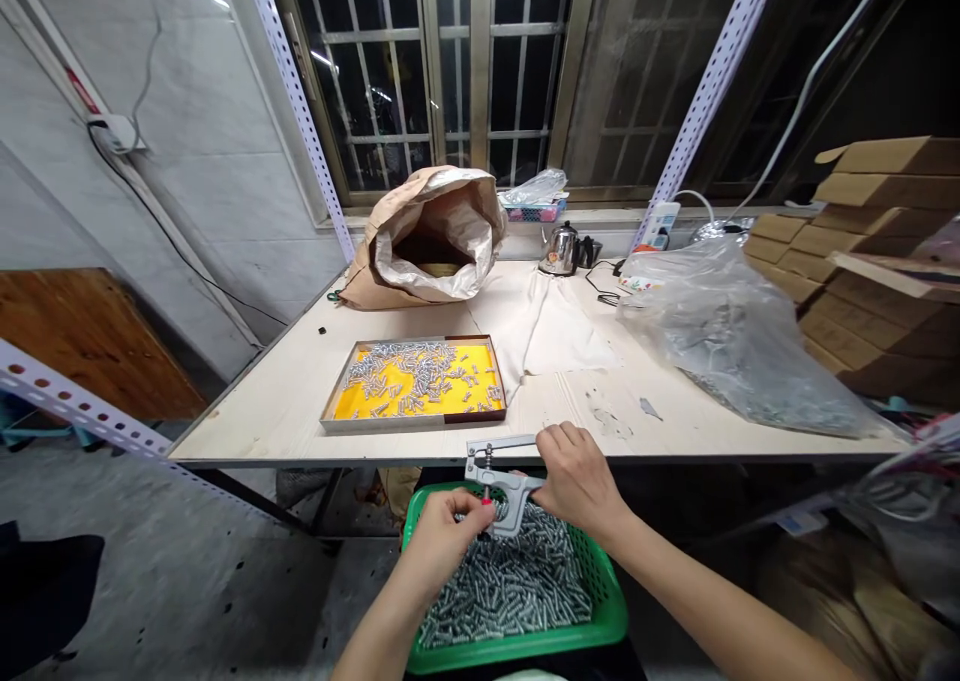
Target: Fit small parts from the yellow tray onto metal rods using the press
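My right hand [577, 471] is closed around the handles of silver hand press pliers [516, 501], held above the basket near the table's front edge. My left hand [450, 526] is pinched at the pliers' jaw, beside a small red piece [487, 502]. What its fingertips hold is too small to make out. Below both hands, a green plastic basket [611, 616] contains a heap of small silver metal parts [517, 586] that look like screws or anchors. On the table, a shallow tray [420, 422] with a yellow bottom has similar small metal pieces [420, 376] scattered in it.
Behind the tray lies an open paper sack [367, 279]. A metal kettle [559, 251] stands near the window. To the right are a clear plastic bag [735, 331] and stacked cardboard boxes [885, 221]. Perforated posts [697, 101] rise at the table's back.
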Demonstrator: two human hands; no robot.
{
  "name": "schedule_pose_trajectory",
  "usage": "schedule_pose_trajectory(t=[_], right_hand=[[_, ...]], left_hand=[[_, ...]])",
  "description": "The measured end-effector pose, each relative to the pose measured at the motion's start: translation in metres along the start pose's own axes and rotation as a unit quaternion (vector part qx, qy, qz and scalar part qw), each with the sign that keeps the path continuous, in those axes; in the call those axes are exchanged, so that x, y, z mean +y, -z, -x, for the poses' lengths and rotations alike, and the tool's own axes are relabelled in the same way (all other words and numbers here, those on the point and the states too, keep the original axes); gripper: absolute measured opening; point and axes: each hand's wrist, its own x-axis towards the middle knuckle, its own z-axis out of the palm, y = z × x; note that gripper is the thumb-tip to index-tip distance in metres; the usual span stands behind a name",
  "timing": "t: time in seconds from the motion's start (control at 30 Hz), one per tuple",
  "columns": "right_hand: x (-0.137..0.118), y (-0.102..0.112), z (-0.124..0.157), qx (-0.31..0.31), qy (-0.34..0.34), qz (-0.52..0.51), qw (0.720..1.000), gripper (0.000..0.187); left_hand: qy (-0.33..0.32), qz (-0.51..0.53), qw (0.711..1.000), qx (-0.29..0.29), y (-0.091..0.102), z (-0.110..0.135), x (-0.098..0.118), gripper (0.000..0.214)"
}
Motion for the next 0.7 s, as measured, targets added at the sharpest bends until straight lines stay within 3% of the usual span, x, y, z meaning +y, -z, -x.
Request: schedule_pose_trajectory(t=[0.2,0.37,0.6,0.7], right_hand=[[-0.006,-0.013,0.026,0.131,0.005,-0.030,0.991,0.029],[-0.010,-0.024,0.049,0.149,-0.013,0.003,0.989,0.047],[0.004,-0.052,0.077,0.170,-0.057,-0.032,0.983,0.048],[0.022,-0.070,0.096,0.177,-0.066,-0.045,0.981,0.046]], left_hand=[[-0.016,0.056,0.998,0.032,-0.006,0.001,-0.016,0.020],[-0.065,-0.001,0.995,0.076,-0.011,0.012,-0.015,0.022],[-0.091,-0.070,0.987,0.112,-0.004,0.024,-0.012,0.022],[-0.091,-0.144,0.984,0.061,0.006,0.025,-0.020,0.015]])
